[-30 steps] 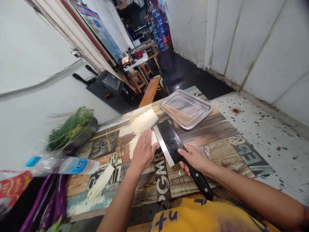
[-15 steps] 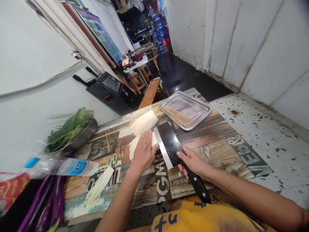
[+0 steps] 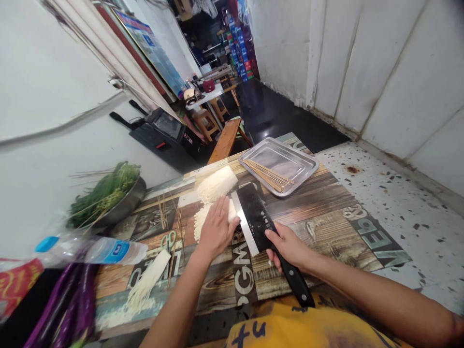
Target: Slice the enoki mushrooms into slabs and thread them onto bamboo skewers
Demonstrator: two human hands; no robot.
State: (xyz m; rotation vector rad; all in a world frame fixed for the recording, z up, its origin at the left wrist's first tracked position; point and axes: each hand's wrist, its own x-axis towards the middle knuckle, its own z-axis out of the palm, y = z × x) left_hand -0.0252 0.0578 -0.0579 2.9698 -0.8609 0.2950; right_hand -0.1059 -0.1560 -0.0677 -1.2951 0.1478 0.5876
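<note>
My left hand [image 3: 214, 231] lies flat with fingers stretched over a bunch of white enoki mushrooms [image 3: 200, 218], whose heads show to the left of it. Wrapped around the black handle of a cleaver [image 3: 254, 215] is my right hand [image 3: 286, 245]. The cleaver's bright edge faces left, close against the root end of the bunch by my left thumb. Just beyond lies another enoki bunch [image 3: 218, 183]. A third, flatter bunch [image 3: 150, 279] rests to the left of my left forearm. Whether the blade touches the board or table under it is hard to see.
On the patterned table [image 3: 304, 232], a metal tray [image 3: 277, 162] holds thin wooden skewers [image 3: 266, 174]. At left are green-handled scissors [image 3: 168, 240], a water bottle [image 3: 105, 250], purple eggplants [image 3: 74, 299] and a metal bowl [image 3: 128, 200] of greens. A wooden bench [image 3: 225, 140] stands beyond.
The cleaver has tilted slightly, and its blade face now shows markings. Its handle end has shifted a little left and down with my right hand. My left hand stays in place.
</note>
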